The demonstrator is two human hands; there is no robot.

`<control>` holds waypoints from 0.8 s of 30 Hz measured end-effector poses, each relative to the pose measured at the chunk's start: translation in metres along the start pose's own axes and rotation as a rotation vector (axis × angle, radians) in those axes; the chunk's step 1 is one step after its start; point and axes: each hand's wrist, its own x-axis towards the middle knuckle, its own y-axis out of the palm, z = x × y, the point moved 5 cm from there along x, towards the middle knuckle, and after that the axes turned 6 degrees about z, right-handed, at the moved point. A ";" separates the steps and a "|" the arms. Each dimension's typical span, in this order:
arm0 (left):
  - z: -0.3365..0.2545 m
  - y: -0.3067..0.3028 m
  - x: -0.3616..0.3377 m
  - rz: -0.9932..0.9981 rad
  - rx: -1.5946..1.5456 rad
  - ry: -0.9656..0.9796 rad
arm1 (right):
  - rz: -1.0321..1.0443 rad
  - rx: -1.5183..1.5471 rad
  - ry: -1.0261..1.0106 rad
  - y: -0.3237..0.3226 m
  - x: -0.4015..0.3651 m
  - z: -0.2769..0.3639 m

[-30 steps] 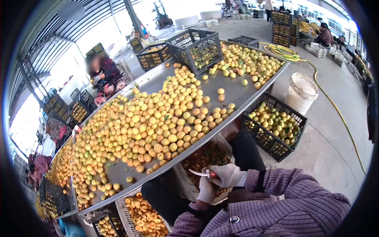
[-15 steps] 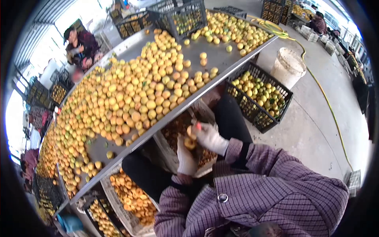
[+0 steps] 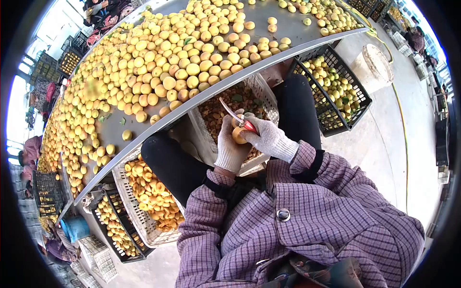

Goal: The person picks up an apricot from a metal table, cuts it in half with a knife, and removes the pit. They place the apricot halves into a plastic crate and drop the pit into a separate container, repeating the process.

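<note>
Both my hands wear whitish work gloves and meet above a pale crate (image 3: 271, 103) of dark pits and scraps between my knees. My left hand (image 3: 231, 146) is closed around an apricot (image 3: 238, 136), which looks cut, though fingers partly cover it. In my right hand (image 3: 270, 139) is a small knife (image 3: 249, 126) with a red handle, its curved blade pointing up and left past my left fingers. My right fingertips also touch the apricot. Beyond the hands, whole apricots (image 3: 144, 72) cover much of a metal table (image 3: 115, 126).
A pale crate of opened apricot halves (image 3: 149, 192) stands by my left knee, beside a black crate of apricots (image 3: 115, 230). At my right knee sits another black crate (image 3: 336, 120) of greener fruit. Behind it are a white bucket (image 3: 372, 67) and a yellow hose (image 3: 401, 125).
The camera view has tilted downward, so the table sits higher in view. The hands remain together; the knife blade now shows clearly, pointing up-left, and the fruit is held closer between the hands.
</note>
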 end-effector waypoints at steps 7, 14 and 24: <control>0.011 0.025 -0.012 -0.018 0.122 -0.084 | -0.102 0.971 -0.101 -0.061 0.011 0.007; 0.031 0.030 -0.022 -0.117 0.353 -0.216 | -0.226 1.219 -0.237 -0.052 0.012 0.013; 0.018 0.036 -0.018 0.254 1.461 0.192 | -0.325 0.739 -0.273 -0.034 0.010 0.004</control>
